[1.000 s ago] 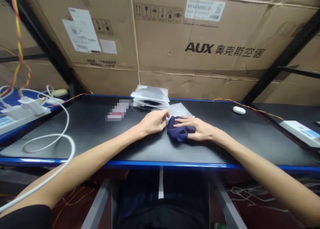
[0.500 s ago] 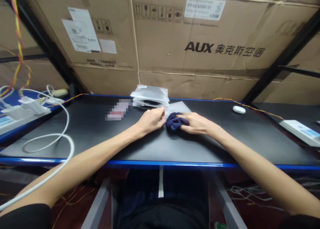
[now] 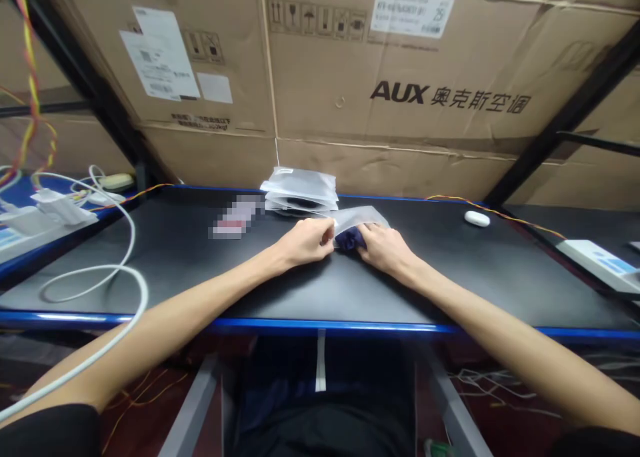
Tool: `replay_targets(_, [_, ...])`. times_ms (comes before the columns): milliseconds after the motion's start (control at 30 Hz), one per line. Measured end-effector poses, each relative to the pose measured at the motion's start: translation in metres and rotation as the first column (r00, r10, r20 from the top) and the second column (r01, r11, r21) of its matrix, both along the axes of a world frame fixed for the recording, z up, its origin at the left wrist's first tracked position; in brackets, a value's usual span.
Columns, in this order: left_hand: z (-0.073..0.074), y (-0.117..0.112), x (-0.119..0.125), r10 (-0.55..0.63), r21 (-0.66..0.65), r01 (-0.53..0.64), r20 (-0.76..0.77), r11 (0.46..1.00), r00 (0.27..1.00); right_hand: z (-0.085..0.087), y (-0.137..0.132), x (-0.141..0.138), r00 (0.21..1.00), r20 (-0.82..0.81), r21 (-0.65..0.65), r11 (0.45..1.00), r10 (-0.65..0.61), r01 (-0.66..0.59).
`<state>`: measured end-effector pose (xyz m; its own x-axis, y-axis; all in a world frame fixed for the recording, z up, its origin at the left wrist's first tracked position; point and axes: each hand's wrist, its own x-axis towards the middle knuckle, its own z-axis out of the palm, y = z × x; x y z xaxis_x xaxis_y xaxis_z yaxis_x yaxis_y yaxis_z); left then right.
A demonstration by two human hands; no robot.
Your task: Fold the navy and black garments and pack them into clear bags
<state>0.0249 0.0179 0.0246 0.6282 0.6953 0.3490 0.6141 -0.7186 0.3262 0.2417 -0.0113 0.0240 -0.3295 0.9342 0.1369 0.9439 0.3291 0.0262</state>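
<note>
A dark blue bunched cloth (image 3: pixel 349 238) is partly inside the mouth of a translucent plastic bag (image 3: pixel 364 216) lying on the black tabletop. My right hand (image 3: pixel 384 245) has its fingers closed on the cloth and reaches under the bag's upper sheet. My left hand (image 3: pixel 311 239) pinches the bag's left edge by the opening, its fingers curled. Just behind my left hand, a stack of similar translucent bags (image 3: pixel 300 192) rests near the back edge of the table.
A blurred-out pinkish card (image 3: pixel 235 218) lies left of the stack. A white earbud-style case (image 3: pixel 477 218) sits at the right. Power strips (image 3: pixel 600 262) and a white cable (image 3: pixel 143 290) flank the table. Large cardboard boxes (image 3: pixel 350 110) stand behind the blue-edged table (image 3: pixel 320 290).
My right hand has pushed the cloth into the bag's opening, and the bag's upper sheet has lifted over it. My left hand stays at the bag's edge.
</note>
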Motion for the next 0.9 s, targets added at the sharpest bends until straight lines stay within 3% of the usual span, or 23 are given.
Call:
replay_targets(133, [0.000, -0.001, 0.001, -0.021, -0.004, 0.021, 0.017, 1.000, 1.000, 0.001, -0.001, -0.001, 0.999, 0.038, -0.007, 1.000, 0.004, -0.004])
replay_targets(333, [0.003, 0.001, -0.003, -0.029, -0.016, 0.029, 0.000, 0.999, 1.000, 0.004, -0.006, 0.016, 0.962, -0.023, 0.011, 0.963, 0.271, -0.271])
replay_targets(567, [0.005, 0.002, -0.004, -0.105, -0.024, 0.105, -0.018, 0.994, 0.994, 0.001, 0.011, -0.015, 0.995, 0.080, -0.010, 0.998, 0.059, -0.058])
replay_targets(700, [0.005, 0.002, -0.003, -0.092, -0.024, 0.092, -0.028, 0.995, 0.995, 0.002, 0.014, -0.023, 0.997, 0.067, 0.013, 0.999, 0.049, -0.050])
replay_targets(900, [0.009, 0.006, -0.008, -0.096, -0.089, 0.092, -0.041, 0.992, 0.995, 0.010, 0.001, 0.012, 0.959, 0.018, -0.071, 0.957, 0.283, -0.281])
